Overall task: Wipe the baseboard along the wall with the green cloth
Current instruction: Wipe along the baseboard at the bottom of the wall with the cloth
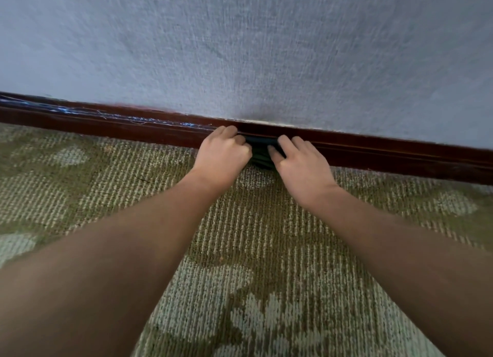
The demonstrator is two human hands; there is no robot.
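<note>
- Curled fingers of the left hand (222,156) are gripping the left end of the green cloth (262,153).
- The right hand (301,167) is pinching the cloth's right end between thumb and fingers.
- The bunched cloth is pressing against the dark baseboard (400,153), between the two hands, at the foot of the grey wall (240,49).
- Patterned green carpet (240,250) is covering the near floor.

Up at twelve o'clock, the wall (240,49) shows pale blue-grey with a fine woven grain. Below it the baseboard (133,128) runs dark reddish-brown with a thin lighter line along it, and out at ten o'clock bluish-white scuffs (80,111) streak its top. Dead centre, the green cloth (261,153) reads very dark green. Down at six, the carpet (253,223) gives olive and beige ribbing with pale mint leaf shapes.
</note>
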